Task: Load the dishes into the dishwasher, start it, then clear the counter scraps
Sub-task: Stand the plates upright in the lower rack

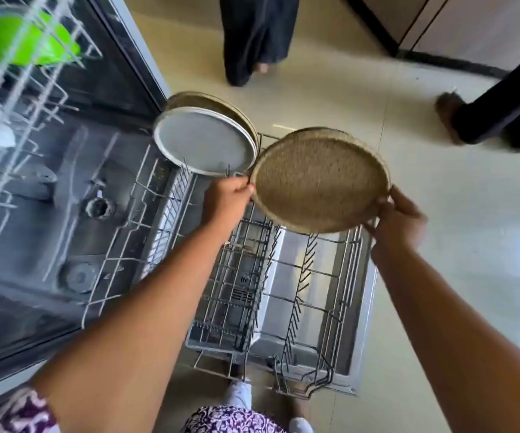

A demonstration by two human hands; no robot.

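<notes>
Round speckled plate (319,179) between both hands' grip

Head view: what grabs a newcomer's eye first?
The speckled brown plate at centre, held over the pulled-out lower rack by the left hand and right hand at opposite rims. Just behind it, a grey plate already stands on edge at the rack's far end with more brown plates behind. A bright green bowl sits in the upper rack at top left.
</notes>
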